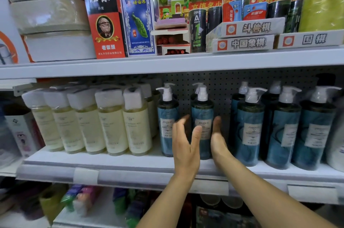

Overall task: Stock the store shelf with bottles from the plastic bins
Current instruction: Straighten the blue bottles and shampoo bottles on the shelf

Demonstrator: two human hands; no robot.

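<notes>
Blue pump bottle (202,114) stands on the shelf (111,161) between left hand (183,145) and right hand (217,140), both flat-fingered and gripping nothing (contact unclear); judged risk: a sideways nudge tips it into the neighbouring bottle (167,118) just beyond the left hand.

My L hand (184,145) & R hand (217,140) flank one pump bottle (202,116), L thumb in front of it. It stands on the mid shelf (130,160), near the front. A second pump bottle (167,116) is just left; further left, a row of capped bottles (111,121). Right, past a gap, a cluster of pump bottles (249,127), two deep. On the upper shelf (167,62): card boxes (106,19) left, game boxes (245,41) stacked right.
</notes>
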